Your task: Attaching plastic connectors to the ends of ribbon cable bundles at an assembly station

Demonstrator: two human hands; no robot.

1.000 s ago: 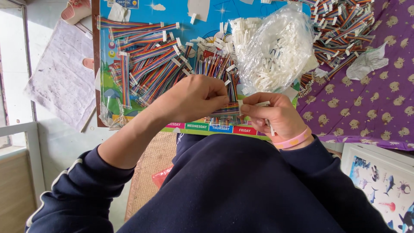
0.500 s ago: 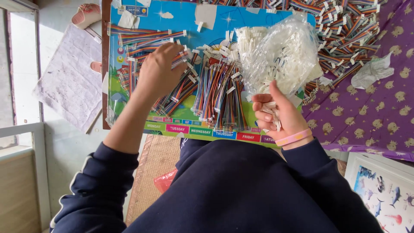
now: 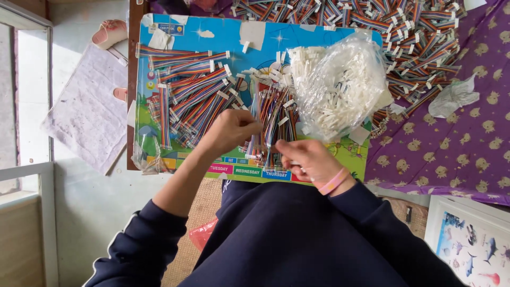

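while the clear bag (image 3: 340,85) bulges with white connectors (image 3: 332,93), both hands' fingers (image 3: 249,126) pinch rainbow wires (image 3: 268,125).

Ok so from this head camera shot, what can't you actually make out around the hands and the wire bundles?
Head view only:
- Right hand: palm side faces away, so what its fingers pinch is hidden.
- Left hand: fingertips are buried in the rainbow wire bundles, grip unclear.
- Clear bag: white pieces too small to identify.
- Far wire pile: cut off by the top edge.

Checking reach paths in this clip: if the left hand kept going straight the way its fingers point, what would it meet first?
The left hand points toward the upright bundle of multicoloured wires in the board's middle; it would probably meet those first, with the clear bag of white connectors beyond. Depth is uncertain.
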